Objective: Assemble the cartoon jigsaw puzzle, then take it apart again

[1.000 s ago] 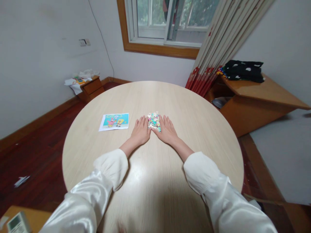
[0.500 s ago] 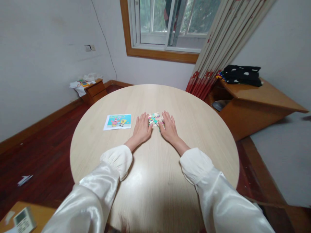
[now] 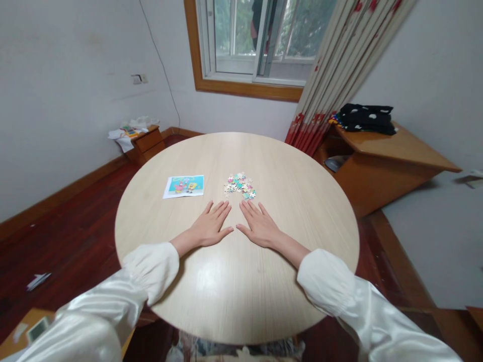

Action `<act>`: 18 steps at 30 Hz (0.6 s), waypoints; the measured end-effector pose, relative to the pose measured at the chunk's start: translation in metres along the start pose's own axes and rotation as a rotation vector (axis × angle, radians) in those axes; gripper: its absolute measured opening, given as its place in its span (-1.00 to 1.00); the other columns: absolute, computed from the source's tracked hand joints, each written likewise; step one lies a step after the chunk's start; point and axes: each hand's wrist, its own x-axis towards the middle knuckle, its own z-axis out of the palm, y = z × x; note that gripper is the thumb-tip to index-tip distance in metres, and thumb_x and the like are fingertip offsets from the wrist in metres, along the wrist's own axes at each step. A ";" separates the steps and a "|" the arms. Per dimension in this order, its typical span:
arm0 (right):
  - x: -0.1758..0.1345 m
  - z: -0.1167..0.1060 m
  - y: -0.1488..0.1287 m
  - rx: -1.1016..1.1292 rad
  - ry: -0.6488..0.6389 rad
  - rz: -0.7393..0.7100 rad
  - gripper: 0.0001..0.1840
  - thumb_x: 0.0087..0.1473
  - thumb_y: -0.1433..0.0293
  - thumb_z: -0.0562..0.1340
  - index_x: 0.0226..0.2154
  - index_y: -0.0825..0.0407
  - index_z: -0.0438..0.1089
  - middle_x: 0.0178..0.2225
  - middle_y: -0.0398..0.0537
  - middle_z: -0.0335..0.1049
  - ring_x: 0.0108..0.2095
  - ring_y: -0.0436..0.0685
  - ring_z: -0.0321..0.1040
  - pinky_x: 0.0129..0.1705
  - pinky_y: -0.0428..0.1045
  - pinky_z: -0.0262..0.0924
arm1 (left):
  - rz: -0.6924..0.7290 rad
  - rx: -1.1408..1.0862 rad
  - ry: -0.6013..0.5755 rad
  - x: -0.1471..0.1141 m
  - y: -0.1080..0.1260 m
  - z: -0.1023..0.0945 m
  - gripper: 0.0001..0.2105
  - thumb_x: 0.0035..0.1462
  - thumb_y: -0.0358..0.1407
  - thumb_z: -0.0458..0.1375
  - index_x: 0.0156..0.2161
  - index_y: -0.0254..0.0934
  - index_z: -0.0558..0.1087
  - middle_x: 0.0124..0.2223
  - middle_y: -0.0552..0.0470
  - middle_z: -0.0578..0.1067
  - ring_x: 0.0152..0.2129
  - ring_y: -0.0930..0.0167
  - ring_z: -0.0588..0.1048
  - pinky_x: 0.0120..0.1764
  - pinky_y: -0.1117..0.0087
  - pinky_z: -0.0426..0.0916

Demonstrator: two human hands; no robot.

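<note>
Both palms rest face down on the round pale wooden table (image 3: 234, 286). My left hand (image 3: 210, 224) lies flat with its fingers spread and holds nothing. Beside it, my right hand (image 3: 260, 223) is also flat and open, its thumb pointing at the left thumb. Just beyond my fingertips is a loose heap of jigsaw puzzle pieces (image 3: 239, 185), some coloured turquoise, pink and yellow, others pale. To the left of the heap lies a printed cartoon picture (image 3: 184, 186) on white paper, showing a pink and a yellow figure on blue.
A small wooden cabinet (image 3: 147, 141) with papers stands at the far left. At the right, a wooden desk (image 3: 377, 166) bears folded black cloth (image 3: 366, 118). A window (image 3: 260, 45) and a long curtain (image 3: 328, 70) are behind the table.
Both hands have drawn back toward me from the sides of the puzzle pieces. They now lie in front of the heap, which shows whole and a little more spread out.
</note>
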 end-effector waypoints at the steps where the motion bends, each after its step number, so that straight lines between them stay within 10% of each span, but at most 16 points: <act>1: 0.000 -0.001 0.000 -0.003 0.002 0.003 -0.20 0.23 -0.01 -0.16 0.32 0.19 -0.09 0.34 0.15 -0.16 0.35 0.26 -0.26 0.33 0.29 -0.34 | 0.001 0.004 0.000 0.000 0.000 0.000 -0.32 0.28 0.03 -0.21 0.31 -0.47 0.04 0.34 -0.30 0.04 0.30 0.20 -0.01 0.28 0.05 -0.26; 13: 0.000 -0.002 -0.001 0.072 0.024 0.008 -0.24 0.21 0.02 -0.04 0.29 0.17 0.02 0.34 0.16 -0.14 0.35 0.28 -0.23 0.33 0.30 -0.36 | 0.009 -0.056 0.024 0.000 0.000 0.000 -0.36 0.25 0.00 -0.16 0.28 -0.42 0.09 0.34 -0.31 0.06 0.30 0.19 0.01 0.27 0.01 -0.24; 18: 0.020 -0.013 0.031 0.654 0.242 0.069 -0.39 0.18 -0.02 -0.04 -0.16 0.07 0.48 -0.10 0.14 0.49 -0.03 0.24 0.40 0.03 0.22 0.24 | -0.263 -0.817 0.353 0.012 -0.014 -0.023 -0.73 0.14 -0.16 0.05 -0.22 -0.26 0.50 -0.14 -0.12 0.58 -0.16 0.28 0.51 -0.01 0.24 0.31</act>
